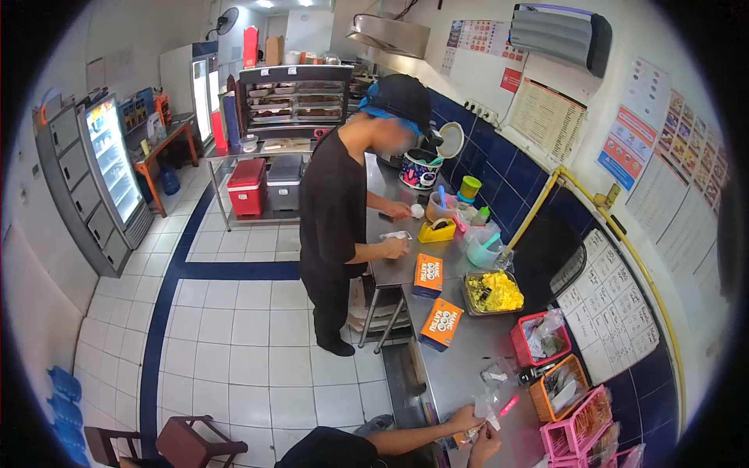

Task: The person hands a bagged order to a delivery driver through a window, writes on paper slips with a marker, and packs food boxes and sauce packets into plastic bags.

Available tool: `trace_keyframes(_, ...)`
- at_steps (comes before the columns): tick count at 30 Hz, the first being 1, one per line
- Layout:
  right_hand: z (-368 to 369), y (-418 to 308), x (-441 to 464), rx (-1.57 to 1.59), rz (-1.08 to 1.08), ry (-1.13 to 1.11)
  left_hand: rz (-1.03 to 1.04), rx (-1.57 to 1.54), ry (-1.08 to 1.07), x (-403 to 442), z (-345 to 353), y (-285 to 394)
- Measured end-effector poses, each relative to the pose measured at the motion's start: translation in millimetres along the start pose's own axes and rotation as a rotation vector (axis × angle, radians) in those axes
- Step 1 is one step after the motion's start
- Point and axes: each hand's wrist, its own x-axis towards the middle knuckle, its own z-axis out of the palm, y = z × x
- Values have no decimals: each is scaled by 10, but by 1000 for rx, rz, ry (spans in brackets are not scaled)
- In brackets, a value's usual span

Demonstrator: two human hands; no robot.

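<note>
At the bottom of the head view, my left hand pinches a small clear plastic bag over the metal counter. Just below it, my right hand is closed at a small white piece by the bag's lower end. A bright pink strip lies right of the bag. More crumpled clear plastic rests above it. Something colourful, partly hidden, sits under my hands.
Two orange boxes, a tray of yellow food and red, orange and pink baskets line the counter. A co-worker in black stands farther up, handling small white items. A brown stool is at lower left.
</note>
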Motion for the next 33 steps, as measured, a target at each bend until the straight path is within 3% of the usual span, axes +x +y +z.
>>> trace_keyframes(3,-5,-25,-17,-55,-79,-8,-111,162,-94,17,-21,54)
trace_keyframes(6,28,-167,-63,-33,-50,25,-110,51,-133,-43,-125,243)
trace_keyframes(10,-57,-341,-114,-17,31,9,-139,62,-122,-42,-117,193)
trace_keyframes(12,-1,-145,-98,23,-70,48,-86,51,-113,-101,-132,246)
trace_keyframes(15,23,-82,-71,-52,-42,18,-106,181,-93,-55,-73,134)
trace_keyframes(21,-5,-190,-97,-13,-74,34,-49,1,-79,-50,-83,116)
trace_keyframes(25,-12,-143,-99,-13,-46,18,-39,0,-93,-92,-111,195)
trace_keyframes(27,15,-100,-91,7,-61,46,-144,142,-24,-139,-124,312)
trace_keyframes(33,3,-176,-90,-9,-113,51,-69,92,-28,-44,-96,118)
